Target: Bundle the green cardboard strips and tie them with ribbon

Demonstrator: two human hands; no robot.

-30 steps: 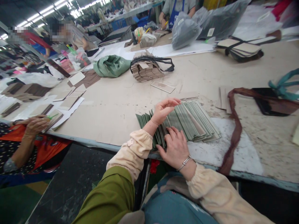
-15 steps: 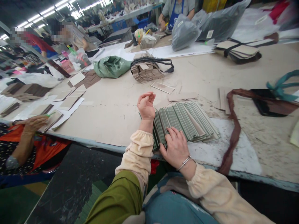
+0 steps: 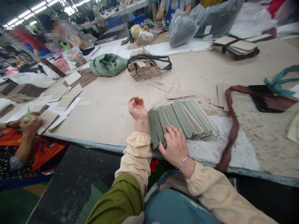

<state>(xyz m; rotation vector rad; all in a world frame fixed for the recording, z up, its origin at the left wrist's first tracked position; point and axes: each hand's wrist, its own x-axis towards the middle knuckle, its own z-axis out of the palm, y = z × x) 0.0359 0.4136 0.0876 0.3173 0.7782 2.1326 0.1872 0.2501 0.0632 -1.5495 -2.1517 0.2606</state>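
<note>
Panels (image 3: 178,116) lie rowed by the front edge of the bench (image 3: 105,115); I see the left hand (image 3: 137,109) swung off them, grip half-curled and empty, so only the right hand (image 3: 174,143), fingers spread, seems to steady them.

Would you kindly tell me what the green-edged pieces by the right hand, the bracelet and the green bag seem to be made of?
Green-edged pieces: perhaps leather or coated board, fairly matte, judging by the thin, flat, straight-edged layers. Bracelet: likely metal, polished, from its silvery glint. Green bag: probably plastic, slightly shiny, given its crinkled folds.
</note>
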